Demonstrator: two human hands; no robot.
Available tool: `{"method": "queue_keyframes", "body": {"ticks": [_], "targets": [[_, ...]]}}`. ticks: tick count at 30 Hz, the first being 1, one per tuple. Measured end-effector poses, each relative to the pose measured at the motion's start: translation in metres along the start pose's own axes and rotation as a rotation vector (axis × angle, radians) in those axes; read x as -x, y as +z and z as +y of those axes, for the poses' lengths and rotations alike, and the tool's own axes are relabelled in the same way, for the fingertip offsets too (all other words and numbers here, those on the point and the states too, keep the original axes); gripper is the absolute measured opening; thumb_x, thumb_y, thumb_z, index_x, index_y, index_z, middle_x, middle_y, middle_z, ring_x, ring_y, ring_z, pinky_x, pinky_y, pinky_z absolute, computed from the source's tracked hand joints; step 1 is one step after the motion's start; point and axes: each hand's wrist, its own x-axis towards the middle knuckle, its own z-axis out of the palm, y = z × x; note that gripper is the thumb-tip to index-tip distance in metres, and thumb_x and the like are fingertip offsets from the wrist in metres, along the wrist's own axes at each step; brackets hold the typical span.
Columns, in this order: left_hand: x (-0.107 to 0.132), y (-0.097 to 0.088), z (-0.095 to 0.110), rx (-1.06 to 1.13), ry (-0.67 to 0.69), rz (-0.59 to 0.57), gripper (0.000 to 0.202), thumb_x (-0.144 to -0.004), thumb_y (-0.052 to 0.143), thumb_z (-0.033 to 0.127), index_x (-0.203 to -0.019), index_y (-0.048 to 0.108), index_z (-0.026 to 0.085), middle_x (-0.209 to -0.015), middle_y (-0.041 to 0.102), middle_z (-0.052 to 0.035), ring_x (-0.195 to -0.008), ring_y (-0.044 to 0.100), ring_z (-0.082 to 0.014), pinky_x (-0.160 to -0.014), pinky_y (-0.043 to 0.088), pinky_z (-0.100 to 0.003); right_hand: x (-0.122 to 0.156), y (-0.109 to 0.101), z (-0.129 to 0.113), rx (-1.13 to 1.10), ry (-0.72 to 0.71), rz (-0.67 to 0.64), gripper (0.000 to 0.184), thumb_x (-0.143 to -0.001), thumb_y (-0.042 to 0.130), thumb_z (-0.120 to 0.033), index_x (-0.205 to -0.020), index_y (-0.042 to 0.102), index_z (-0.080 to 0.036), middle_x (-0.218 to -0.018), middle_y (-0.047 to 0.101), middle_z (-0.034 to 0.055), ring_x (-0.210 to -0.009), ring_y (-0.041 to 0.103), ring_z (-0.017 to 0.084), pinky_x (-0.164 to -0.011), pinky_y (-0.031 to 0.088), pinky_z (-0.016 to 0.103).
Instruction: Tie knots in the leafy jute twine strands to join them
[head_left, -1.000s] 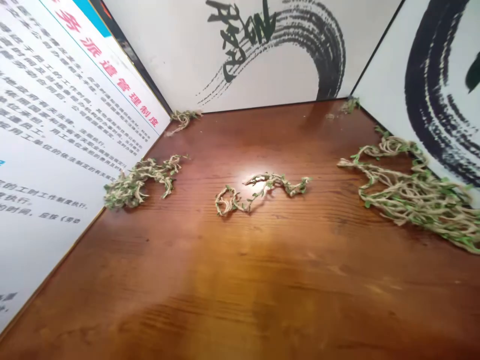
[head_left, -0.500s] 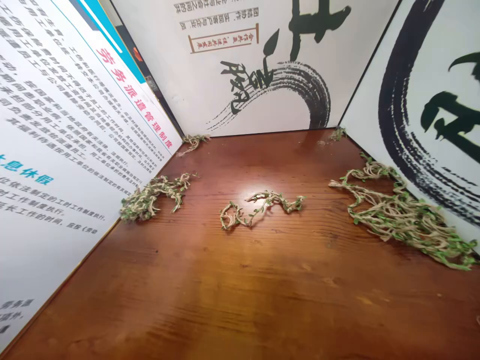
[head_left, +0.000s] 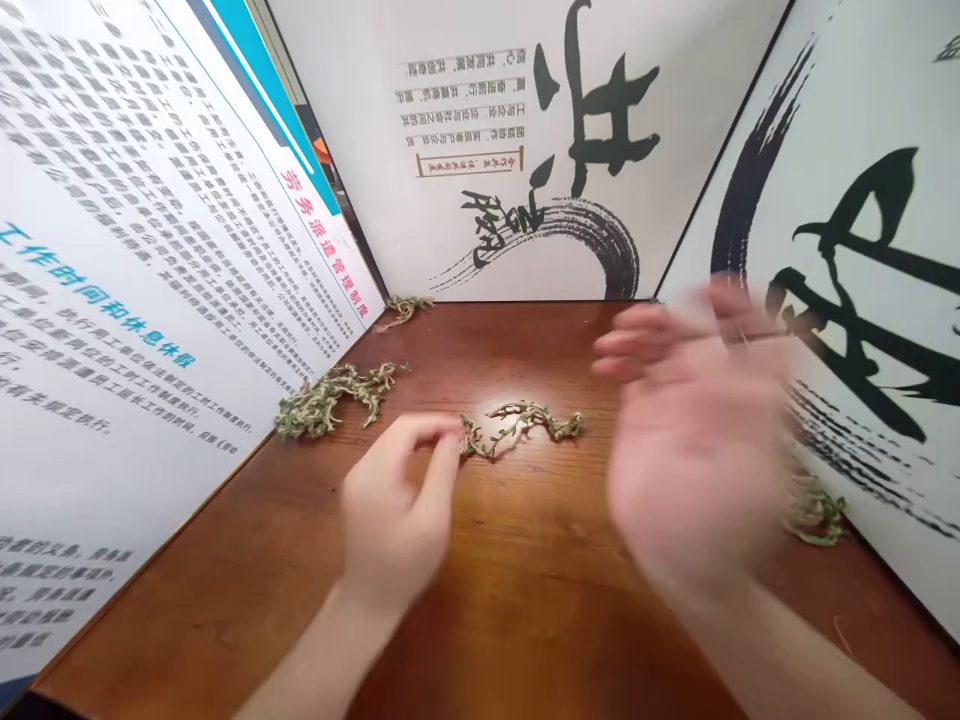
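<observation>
- The leafy twine strand lies on the tabletop, near the middle, in a loose wavy line with its left end at the left fingertips.
- The left hand has thumb and forefinger brought together at that end and appears to pinch it lightly; the exact contact is partly hidden.
- The right hand is raised to the right of the strand, palm spread and fingers extended. It is blurred by motion, and nothing shows in its grasp.
- Handling seems barely begun: one end appears to be between the fingers, while the remaining visible length rests on the wood, neither lifted nor straightened.
- A tangled left heap sits against the printed board, touched by neither hand.
- A right heap shows partly behind the right hand and wrist; its full extent cannot be judged.
- A small tuft lies in the far left corner, by the back panel.
- No container is visible; the greenery lies directly on the wood, hemmed in by upright panels.
</observation>
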Motion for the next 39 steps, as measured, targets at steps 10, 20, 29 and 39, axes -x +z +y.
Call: {"method": "queue_keyframes", "body": {"ticks": [10,20,29,39], "targets": [[-0.068,0.04,-0.075,-0.283,0.071,-0.791,0.045,-0.072,0.059,0.008,-0.107,0.078,0.03,-0.104,0.069,-0.0066,-0.1,0.069,-0.0254,-0.087,0.056,-0.037,0.032,0.03,0.105,0.656,-0.256,-0.761,0.018,-0.094,0.057,-0.01,-0.108,0.066,-0.018,-0.107,0.068,0.0123,-0.102,0.061,0.027,-0.092,0.051,0.043],[-0.048,0.088,-0.051,-0.357,0.353,-0.702,0.011,-0.091,0.056,0.017,-0.081,0.062,0.019,-0.091,0.066,-0.008,-0.093,0.061,-0.0254,-0.09,0.046,-0.045,0.018,0.003,0.112,0.608,-0.156,-0.594,0.035,-0.077,0.056,-0.003,-0.107,0.063,-0.019,-0.105,0.071,0.008,-0.1,0.061,0.026,-0.091,0.043,0.04],[-0.04,0.112,-0.08,-0.106,0.316,-0.421,0.018,-0.102,0.041,0.02,-0.093,0.057,0.02,-0.085,0.068,-0.0047,-0.076,0.059,-0.0201,-0.075,0.046,-0.034,0.005,-0.009,0.137,0.719,-0.114,-0.328,0.009,-0.094,0.063,-0.02,-0.092,0.072,-0.023,-0.094,0.079,0.0032,-0.089,0.066,0.023,-0.083,0.032,0.039],[-0.042,0.115,-0.071,-0.38,0.397,-0.475,0.024,-0.102,0.048,0.027,-0.094,0.07,0.022,-0.095,0.071,-0.0072,-0.092,0.063,-0.0251,-0.09,0.04,-0.046,0.006,-0.006,0.138,0.772,-0.156,-0.361,0.01,-0.092,0.064,-0.015,-0.087,0.071,-0.021,-0.09,0.077,0.0053,-0.087,0.065,0.024,-0.081,0.036,0.039]]}}
